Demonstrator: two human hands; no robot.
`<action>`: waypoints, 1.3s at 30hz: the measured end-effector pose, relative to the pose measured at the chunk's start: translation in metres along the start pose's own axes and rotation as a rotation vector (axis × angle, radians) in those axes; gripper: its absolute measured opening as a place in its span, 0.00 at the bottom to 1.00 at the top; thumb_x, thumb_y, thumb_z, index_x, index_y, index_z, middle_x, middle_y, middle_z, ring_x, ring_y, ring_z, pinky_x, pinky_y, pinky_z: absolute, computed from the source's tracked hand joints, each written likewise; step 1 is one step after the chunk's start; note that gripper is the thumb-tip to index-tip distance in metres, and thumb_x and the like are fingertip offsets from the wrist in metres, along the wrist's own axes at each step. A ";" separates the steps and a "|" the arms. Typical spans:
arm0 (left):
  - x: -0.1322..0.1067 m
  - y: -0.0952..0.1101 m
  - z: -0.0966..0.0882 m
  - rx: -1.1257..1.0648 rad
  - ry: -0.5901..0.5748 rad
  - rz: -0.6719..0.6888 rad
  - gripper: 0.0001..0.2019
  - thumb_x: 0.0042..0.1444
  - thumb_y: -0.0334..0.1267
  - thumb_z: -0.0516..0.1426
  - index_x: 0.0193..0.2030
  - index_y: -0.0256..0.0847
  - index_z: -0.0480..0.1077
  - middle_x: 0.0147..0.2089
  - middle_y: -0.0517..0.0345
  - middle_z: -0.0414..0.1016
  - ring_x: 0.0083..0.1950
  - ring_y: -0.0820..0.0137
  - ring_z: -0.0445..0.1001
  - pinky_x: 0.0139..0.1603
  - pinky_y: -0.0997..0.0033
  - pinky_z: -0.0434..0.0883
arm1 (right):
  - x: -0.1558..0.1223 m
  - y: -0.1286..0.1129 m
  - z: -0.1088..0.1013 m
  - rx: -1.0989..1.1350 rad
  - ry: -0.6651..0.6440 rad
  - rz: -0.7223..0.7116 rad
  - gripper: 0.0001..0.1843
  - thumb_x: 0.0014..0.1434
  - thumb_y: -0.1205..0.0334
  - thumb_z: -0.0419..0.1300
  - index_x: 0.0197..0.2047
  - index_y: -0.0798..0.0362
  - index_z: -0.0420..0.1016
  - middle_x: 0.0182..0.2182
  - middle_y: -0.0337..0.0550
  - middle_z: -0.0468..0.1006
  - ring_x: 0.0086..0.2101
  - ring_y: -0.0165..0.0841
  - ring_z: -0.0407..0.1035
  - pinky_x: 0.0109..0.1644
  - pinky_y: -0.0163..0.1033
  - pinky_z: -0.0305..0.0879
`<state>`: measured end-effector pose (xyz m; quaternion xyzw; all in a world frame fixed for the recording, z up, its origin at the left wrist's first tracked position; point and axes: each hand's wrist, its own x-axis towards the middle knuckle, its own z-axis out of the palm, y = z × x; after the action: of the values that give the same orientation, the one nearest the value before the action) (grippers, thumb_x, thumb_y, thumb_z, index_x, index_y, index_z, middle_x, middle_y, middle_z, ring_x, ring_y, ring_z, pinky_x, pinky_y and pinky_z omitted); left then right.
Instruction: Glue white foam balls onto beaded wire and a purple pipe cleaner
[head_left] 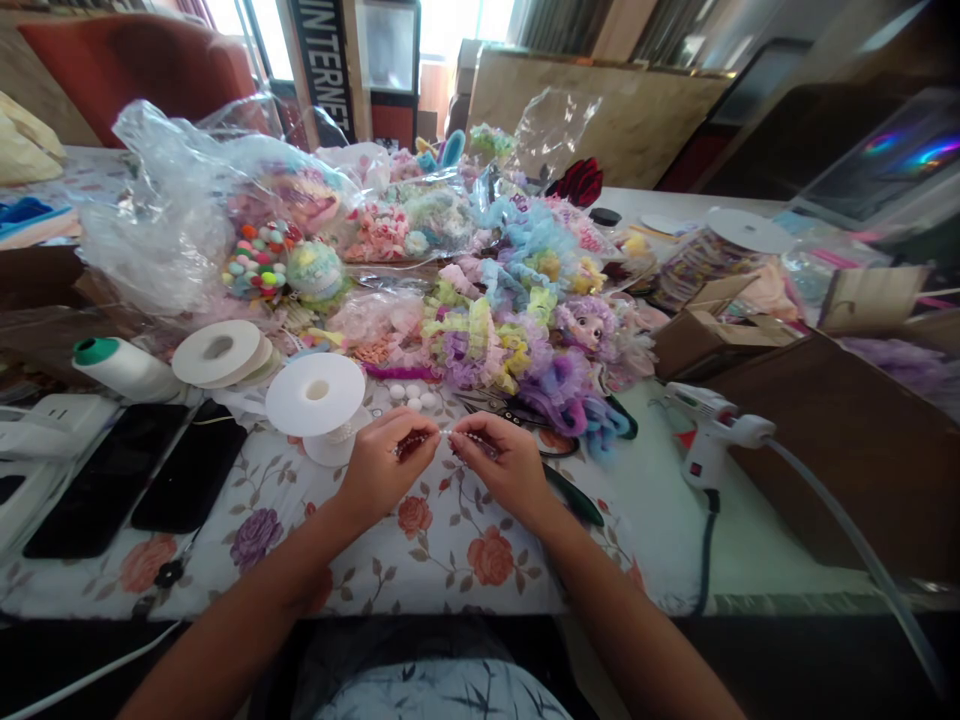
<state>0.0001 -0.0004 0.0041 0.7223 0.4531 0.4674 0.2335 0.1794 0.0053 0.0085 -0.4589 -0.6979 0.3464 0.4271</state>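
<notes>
Strand work appears to be under way, not finished: a bead string (445, 433) is spanning the small gap between both hands, above the floral cloth (352, 590) on the desk (667, 560). Left hand (394, 460) is pinching one side, thumb against fingers; right hand (502, 465) is pinching the other, its grip equally closed. No knot or cut end is showing; curled fingers are hiding the outer lengths. Whether the string is running back to the white spool (315, 395) beside the left hand, I cannot tell. What is left is therefore unclear.

Surroundings: white balls (407, 392) are lying just beyond the hands. Scissors (559, 440) and a green-handled tool (577, 497) are lying close by the right hand, crowding that side, neither being held. The glue gun (709, 430) is sitting farther right, near a cardboard box (840, 440). Ruffled trims (480, 335) and plastic bags (157, 220) are filling the far side, limiting forward room. Two phones (90, 480) are lying at left.
</notes>
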 end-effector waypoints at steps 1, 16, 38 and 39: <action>0.000 0.000 0.000 0.008 0.000 0.001 0.04 0.59 0.34 0.57 0.34 0.40 0.72 0.32 0.56 0.74 0.31 0.72 0.70 0.32 0.74 0.68 | 0.000 0.000 0.001 -0.001 -0.003 0.000 0.07 0.60 0.59 0.60 0.34 0.53 0.76 0.28 0.42 0.78 0.27 0.32 0.71 0.30 0.35 0.66; 0.008 -0.007 -0.004 -0.409 0.063 -0.594 0.09 0.53 0.42 0.62 0.33 0.37 0.73 0.24 0.63 0.68 0.24 0.78 0.61 0.24 0.78 0.59 | 0.004 0.037 -0.081 -0.759 -0.144 0.125 0.11 0.59 0.67 0.60 0.45 0.58 0.78 0.39 0.53 0.81 0.42 0.46 0.74 0.47 0.47 0.68; 0.015 -0.015 -0.004 -1.143 0.042 -0.927 0.07 0.47 0.33 0.65 0.29 0.31 0.73 0.26 0.59 0.71 0.23 0.81 0.67 0.19 0.84 0.64 | 0.009 0.023 -0.110 0.286 -0.205 0.356 0.19 0.55 0.44 0.61 0.39 0.50 0.67 0.26 0.37 0.70 0.22 0.30 0.64 0.26 0.36 0.62; 0.015 -0.016 -0.004 -1.155 0.037 -0.929 0.07 0.47 0.33 0.65 0.29 0.31 0.73 0.26 0.59 0.70 0.23 0.81 0.67 0.20 0.84 0.64 | 0.008 0.022 -0.107 0.331 -0.186 0.347 0.20 0.53 0.43 0.63 0.38 0.50 0.67 0.23 0.34 0.67 0.20 0.28 0.61 0.24 0.36 0.60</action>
<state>-0.0084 0.0197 0.0005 0.2106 0.3979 0.4965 0.7422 0.2830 0.0305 0.0338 -0.4618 -0.5788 0.5647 0.3644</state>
